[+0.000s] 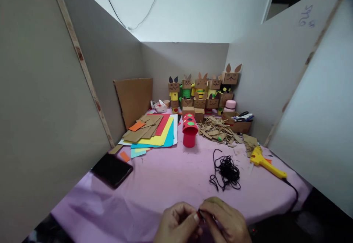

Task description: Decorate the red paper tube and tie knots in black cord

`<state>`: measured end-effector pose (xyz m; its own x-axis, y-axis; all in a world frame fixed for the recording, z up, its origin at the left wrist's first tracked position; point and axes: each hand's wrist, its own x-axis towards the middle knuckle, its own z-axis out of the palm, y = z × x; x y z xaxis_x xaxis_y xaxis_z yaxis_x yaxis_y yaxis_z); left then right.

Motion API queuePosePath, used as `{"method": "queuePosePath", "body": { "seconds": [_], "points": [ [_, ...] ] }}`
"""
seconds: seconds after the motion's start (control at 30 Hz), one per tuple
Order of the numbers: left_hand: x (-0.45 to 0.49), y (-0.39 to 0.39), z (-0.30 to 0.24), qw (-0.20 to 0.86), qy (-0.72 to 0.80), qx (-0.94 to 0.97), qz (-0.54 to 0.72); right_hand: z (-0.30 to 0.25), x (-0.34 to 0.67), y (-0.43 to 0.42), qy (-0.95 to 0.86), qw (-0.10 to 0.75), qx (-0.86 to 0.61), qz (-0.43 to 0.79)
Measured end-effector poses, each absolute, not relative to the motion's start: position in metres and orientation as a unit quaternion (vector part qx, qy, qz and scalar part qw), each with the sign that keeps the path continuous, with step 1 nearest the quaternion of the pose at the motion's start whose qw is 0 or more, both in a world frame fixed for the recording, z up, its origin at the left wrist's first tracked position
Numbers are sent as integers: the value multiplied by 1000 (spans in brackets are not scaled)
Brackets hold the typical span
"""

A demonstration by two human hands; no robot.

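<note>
At the front edge of the table, my left hand (178, 224) and my right hand (227, 221) meet fingertip to fingertip, both closed. Pinched between them is a small dark piece with a bit of red (199, 214); its kind is too small to make out. Beyond my right hand lies a loose tangle of black cord (228, 171). Farther back, a red paper cylinder (189, 140) with a red, dotted paper tube (189, 119) tilted against or on it stands mid-table; how they join is unclear.
Left: a black tablet-like slab (111, 170), coloured paper sheets (168, 136) and cardboard pieces (146, 127). Right: a yellow glue gun (267, 164), cardboard scraps (217, 130) and a tool box (239, 125). Several cardboard animal figures (200, 84) stand behind. Grey partitions (184, 59) enclose the table.
</note>
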<state>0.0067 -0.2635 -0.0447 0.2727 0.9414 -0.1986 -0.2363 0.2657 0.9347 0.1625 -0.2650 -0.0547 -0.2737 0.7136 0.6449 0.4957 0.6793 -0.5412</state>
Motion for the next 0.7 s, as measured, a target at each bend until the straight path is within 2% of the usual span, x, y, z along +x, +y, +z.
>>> {"method": "queuePosePath", "body": {
  "seconds": [0.13, 0.33, 0.7],
  "points": [
    [10, -265, -46, 728, 362, 338, 474, -60, 152, -268, -658, 552, -429, 278],
    [15, -267, -49, 774, 338, 245, 475, -72, 141, -267, -443, 554, -357, 607],
    [21, -269, -55, 709, 376, 279, 527, -70, 139, -267, -388, 563, -393, 615]
  ]
}}
